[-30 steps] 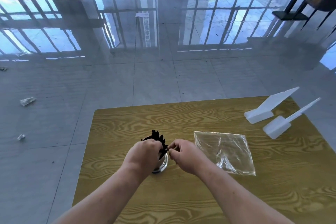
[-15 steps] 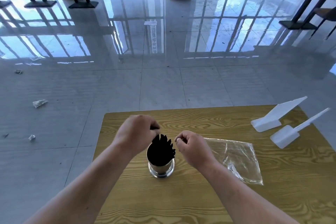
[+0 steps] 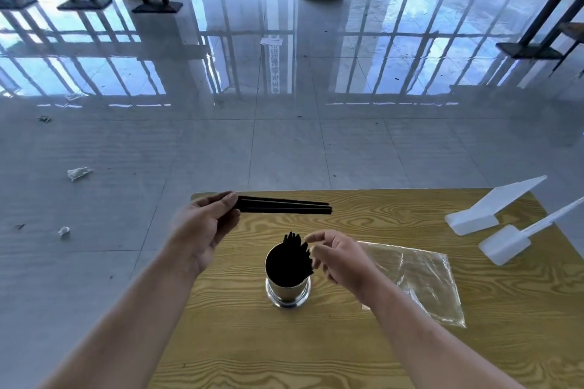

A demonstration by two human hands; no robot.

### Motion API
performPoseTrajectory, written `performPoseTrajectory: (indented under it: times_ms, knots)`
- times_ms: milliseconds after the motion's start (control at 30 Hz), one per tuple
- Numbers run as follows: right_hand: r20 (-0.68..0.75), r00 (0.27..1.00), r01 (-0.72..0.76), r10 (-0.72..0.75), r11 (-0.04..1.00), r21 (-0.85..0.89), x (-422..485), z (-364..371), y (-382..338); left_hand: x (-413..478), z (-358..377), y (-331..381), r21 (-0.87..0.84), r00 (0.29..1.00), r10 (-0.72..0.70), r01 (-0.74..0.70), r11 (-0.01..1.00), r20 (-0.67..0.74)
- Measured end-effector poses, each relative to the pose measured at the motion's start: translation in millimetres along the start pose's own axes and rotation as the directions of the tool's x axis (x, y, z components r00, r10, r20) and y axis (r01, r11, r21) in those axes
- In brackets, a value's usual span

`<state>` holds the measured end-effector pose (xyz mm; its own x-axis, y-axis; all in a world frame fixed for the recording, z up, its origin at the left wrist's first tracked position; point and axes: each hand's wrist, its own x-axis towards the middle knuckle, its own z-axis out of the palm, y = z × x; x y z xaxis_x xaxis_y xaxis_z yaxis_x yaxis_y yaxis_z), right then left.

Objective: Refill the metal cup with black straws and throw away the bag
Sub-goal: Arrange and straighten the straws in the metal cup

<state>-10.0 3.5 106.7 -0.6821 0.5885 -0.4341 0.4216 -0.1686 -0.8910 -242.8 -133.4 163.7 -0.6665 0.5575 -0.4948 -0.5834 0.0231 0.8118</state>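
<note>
A metal cup stands upright on the wooden table, packed with black straws in the cup. My left hand is raised above and left of the cup, holding a few black straws level, tips pointing right. My right hand hovers just right of the cup's rim, fingers loosely curled and pinched near the straw tips; whether it holds a straw I cannot tell. A clear empty plastic bag lies flat on the table to the right, partly under my right forearm.
Two white plastic sign holders lie at the table's far right corner. Crumpled scraps of litter lie on the glossy tiled floor to the left. Table legs and chairs stand far back.
My left hand has lifted a few straws out of the cup and turned them level, up and to the left. My right hand has stayed beside the cup rim.
</note>
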Motion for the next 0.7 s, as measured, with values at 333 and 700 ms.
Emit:
performPoseTrajectory:
  times_ms: [333, 700]
  knots:
    - [-0.218, 0.964, 0.202, -0.151, 0.951, 0.236, 1.1, -0.5, -64.3, -12.2, 15.2, -67.1, 0.025, 0.952, -0.256, 0.255, 0.967, 0.166]
    - [-0.012, 0.966, 0.222, -0.256, 0.858, -0.464, 4.9, 26.6, -9.8, 14.8, 0.2, -79.1, 0.827, 0.988, 0.123, -0.142, 0.544, 0.089]
